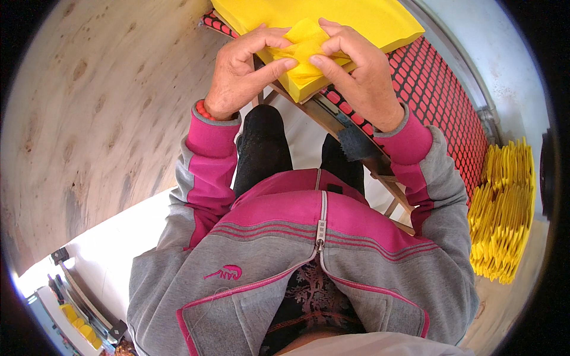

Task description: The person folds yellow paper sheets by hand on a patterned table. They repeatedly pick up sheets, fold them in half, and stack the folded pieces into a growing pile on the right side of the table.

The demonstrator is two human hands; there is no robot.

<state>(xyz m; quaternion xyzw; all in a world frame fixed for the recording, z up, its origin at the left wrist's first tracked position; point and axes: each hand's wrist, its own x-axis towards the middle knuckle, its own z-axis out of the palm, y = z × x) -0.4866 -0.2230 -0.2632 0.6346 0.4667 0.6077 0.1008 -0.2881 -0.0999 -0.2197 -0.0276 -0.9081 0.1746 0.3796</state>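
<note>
At the top centre, a folded piece of thin yellow sheet (307, 37), either soft paper or cloth, is held between my two hands. My left hand (248, 66) pinches its left side, with the thumb on top near the lower fold. From the other side, my right hand (361, 70) grips it between thumb and fingers. Directly beneath lies a thick, flat stack of yellow sheets (368, 22), its near corner pointing toward me. The fingers partly cover the folds of the held piece.
A table with a red-and-black patterned cover (442, 98) carries the stack. Bundled, folded yellow pieces (503, 213) stand at the right. A wooden board (101, 118) fills the left side. Small yellow pieces (80, 325) sit in a holder at the lower left.
</note>
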